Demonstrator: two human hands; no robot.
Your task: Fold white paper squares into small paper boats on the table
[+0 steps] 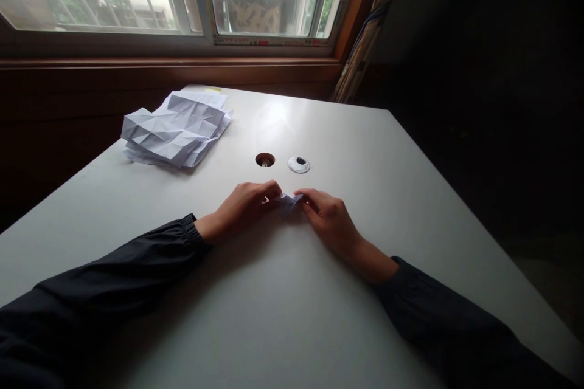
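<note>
There go the left hand and right hand, fingers pinched narrow on a small folded paper mid-desk, just short of two cable grommets, a creased paper pile off toward the far left corner!

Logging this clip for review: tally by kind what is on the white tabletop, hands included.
Small pale folded paper piece: 1
Pile of creased white paper sheets: 1 (sheets not countable)
Round dark hole: 1
Silver-ringed round hole: 1
Bare hands, left hand and right hand: 2
Total: 6
</note>
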